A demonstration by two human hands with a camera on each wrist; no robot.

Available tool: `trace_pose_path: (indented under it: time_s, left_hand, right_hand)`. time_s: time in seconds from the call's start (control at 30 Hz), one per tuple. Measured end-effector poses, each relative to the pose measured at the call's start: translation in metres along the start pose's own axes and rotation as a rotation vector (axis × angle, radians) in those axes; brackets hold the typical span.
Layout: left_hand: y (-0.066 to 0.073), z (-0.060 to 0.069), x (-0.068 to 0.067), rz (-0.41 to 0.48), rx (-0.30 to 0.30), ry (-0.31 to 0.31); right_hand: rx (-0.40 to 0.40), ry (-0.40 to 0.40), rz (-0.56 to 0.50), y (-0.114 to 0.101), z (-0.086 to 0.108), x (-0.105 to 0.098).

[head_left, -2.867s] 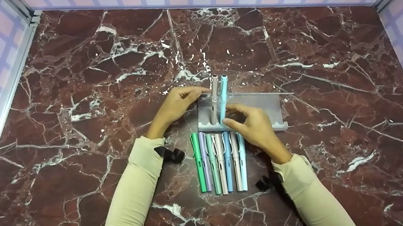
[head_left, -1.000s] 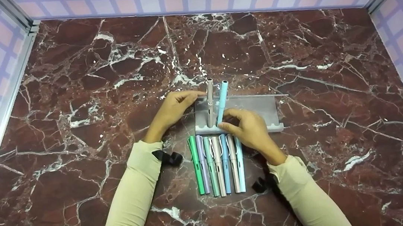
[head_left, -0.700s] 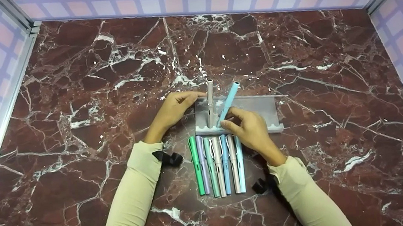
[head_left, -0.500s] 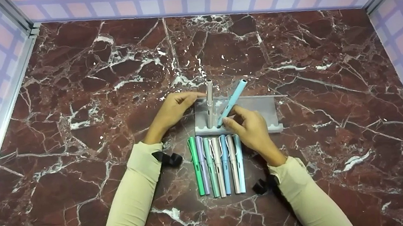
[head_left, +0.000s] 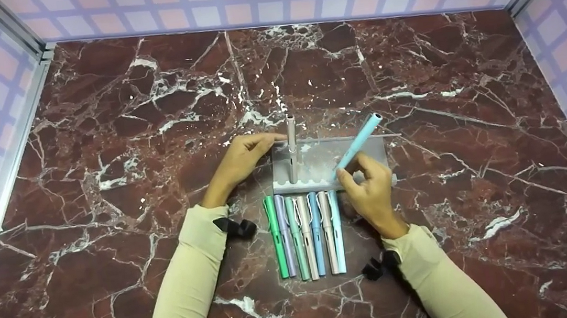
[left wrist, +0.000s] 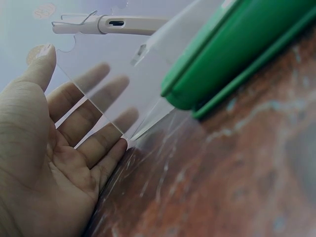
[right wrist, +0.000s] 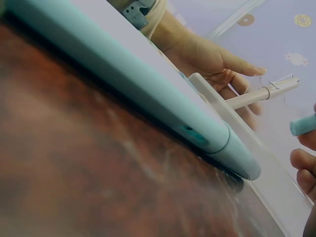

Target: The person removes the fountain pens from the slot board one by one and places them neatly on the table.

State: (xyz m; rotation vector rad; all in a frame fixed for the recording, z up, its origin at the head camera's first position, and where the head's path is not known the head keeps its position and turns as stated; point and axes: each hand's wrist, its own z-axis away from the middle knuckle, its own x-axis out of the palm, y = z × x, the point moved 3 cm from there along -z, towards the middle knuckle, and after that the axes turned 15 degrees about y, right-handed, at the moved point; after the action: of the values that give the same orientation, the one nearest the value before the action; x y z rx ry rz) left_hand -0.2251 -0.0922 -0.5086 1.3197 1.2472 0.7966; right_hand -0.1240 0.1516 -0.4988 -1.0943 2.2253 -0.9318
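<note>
In the head view, my right hand [head_left: 371, 186] pinches a light blue pen [head_left: 360, 140] near its lower end. The pen leans to the right over the notched front ledge of a clear pen stand [head_left: 315, 161]. My left hand [head_left: 238, 158] is at the stand's back left corner. In the left wrist view, its fairly straight fingers [left wrist: 81, 118] lie behind the clear panel, with the thumb by the edge. A grey-beige pen [head_left: 292, 147] stands propped in a left notch of the stand. Only fingertips of my right hand show in the right wrist view.
Several capped pens lie side by side in front of the stand, from a green pen [head_left: 277, 238] on the left to a pale blue pen [head_left: 337, 232] on the right. Marble-patterned table [head_left: 100, 120] surrounds them, with checked walls at the back and sides.
My right hand has carried the light blue pen from beside the grey-beige pen rightward along the stand, and the pen leans further right. My left hand has stayed at the stand's corner.
</note>
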Motion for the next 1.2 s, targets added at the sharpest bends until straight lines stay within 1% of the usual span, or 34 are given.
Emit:
trace_pose_path:
  time_s: [0.13, 0.3, 0.43, 0.63, 0.8, 1.03, 1.2]
  left_hand:
    - [-0.001, 0.001, 0.000, -0.004, 0.004, 0.008]
    - [0.000, 0.001, -0.001, -0.012, 0.008, 0.010]
    - [-0.001, 0.001, -0.001, -0.014, 0.008, 0.008]
    - [-0.002, 0.001, -0.001, -0.017, 0.007, 0.013]
    - [-0.002, 0.001, -0.001, -0.039, -0.004, 0.011]
    - [-0.002, 0.001, -0.002, -0.065, -0.004, 0.013]
    - [0.000, 0.001, -0.001, 0.002, 0.009, 0.008]
  right_hand:
    - [-0.023, 0.024, -0.009, -0.002, 0.004, -0.015]
    - [-0.009, 0.020, -0.007, -0.004, 0.011, -0.034]
    - [0.022, 0.000, 0.012, -0.003, 0.018, -0.047]
    - [0.051, -0.060, 0.028, -0.006, 0.026, -0.064]
    - [0.072, -0.106, 0.019, -0.012, 0.035, -0.072]
    - [0.084, -0.142, 0.025, -0.020, 0.044, -0.078]
    - [0.091, -0.143, 0.007, -0.023, 0.049, -0.082]
